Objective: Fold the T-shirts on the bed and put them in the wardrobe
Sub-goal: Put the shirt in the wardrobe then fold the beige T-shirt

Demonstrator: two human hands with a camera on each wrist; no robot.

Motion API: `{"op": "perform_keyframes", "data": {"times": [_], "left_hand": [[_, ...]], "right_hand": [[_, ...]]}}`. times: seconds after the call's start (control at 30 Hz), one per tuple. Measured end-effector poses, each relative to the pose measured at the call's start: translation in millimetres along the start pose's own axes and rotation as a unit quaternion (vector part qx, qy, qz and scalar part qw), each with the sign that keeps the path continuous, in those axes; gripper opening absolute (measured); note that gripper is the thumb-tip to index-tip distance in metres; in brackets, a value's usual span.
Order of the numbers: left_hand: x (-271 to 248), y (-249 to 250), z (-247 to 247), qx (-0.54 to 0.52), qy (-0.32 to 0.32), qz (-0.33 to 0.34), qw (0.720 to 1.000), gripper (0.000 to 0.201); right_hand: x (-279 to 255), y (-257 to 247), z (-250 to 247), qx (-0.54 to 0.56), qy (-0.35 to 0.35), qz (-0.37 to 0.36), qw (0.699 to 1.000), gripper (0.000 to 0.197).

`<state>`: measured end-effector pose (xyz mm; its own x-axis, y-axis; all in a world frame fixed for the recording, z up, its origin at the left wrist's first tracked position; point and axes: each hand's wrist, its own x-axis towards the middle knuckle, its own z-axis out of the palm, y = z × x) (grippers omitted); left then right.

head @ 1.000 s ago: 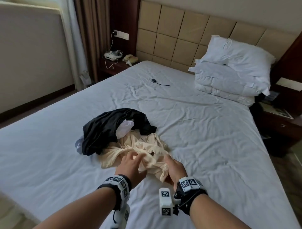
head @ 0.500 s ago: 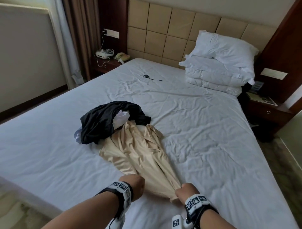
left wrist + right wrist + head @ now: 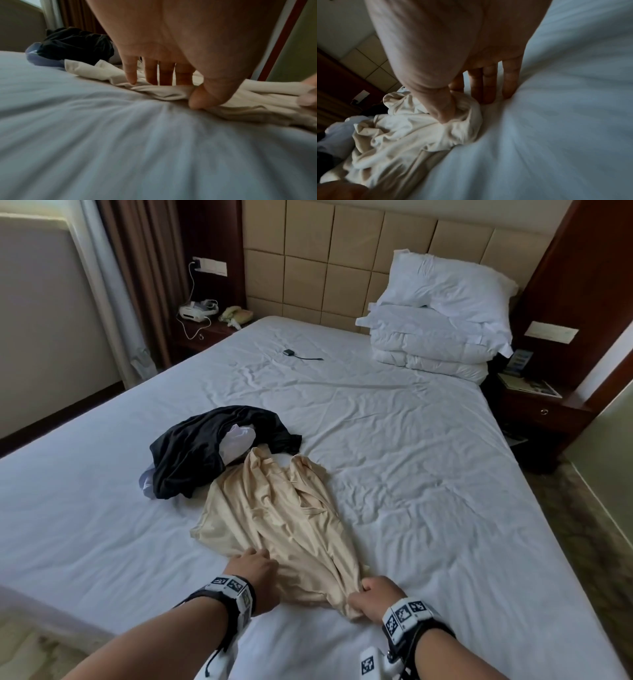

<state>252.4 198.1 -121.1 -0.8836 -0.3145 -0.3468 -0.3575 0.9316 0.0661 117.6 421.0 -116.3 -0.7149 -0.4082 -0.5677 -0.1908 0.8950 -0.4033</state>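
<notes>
A beige T-shirt (image 3: 281,525) lies stretched lengthwise on the white bed (image 3: 428,474), its hem toward me. My left hand (image 3: 260,556) holds the hem's left part; in the left wrist view a fold of the beige T-shirt (image 3: 171,92) sits between the thumb and straight fingers (image 3: 150,75) of that left hand (image 3: 164,92). My right hand (image 3: 359,594) pinches the hem's right corner; the right wrist view shows this right hand (image 3: 452,105) with its thumb pressed into the bunched beige T-shirt (image 3: 406,132) and the other fingers on the sheet. A black T-shirt (image 3: 205,446) is heaped over a white garment (image 3: 238,440) just beyond.
Stacked white pillows (image 3: 442,313) fill the far right by the headboard. A small black device with a cable (image 3: 291,353) lies on the sheet far off. Dark nightstands stand at the far left (image 3: 205,332) and at the right (image 3: 541,409). The bed's near edge is beside my forearms.
Both hands have dragged the beige T-shirt out of the heap toward me, drawing it from a crumpled bunch into a long strip. The left hand has since shifted left along the hem.
</notes>
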Motion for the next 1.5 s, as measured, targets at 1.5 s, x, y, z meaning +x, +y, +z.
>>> {"op": "perform_keyframes", "data": {"times": [1.5], "left_hand": [[17,70,-67,-0.266,0.143,0.084,0.949,0.027]], "right_hand": [[-3,2,-49,-0.013,0.170,-0.210,0.963,0.022]]}}
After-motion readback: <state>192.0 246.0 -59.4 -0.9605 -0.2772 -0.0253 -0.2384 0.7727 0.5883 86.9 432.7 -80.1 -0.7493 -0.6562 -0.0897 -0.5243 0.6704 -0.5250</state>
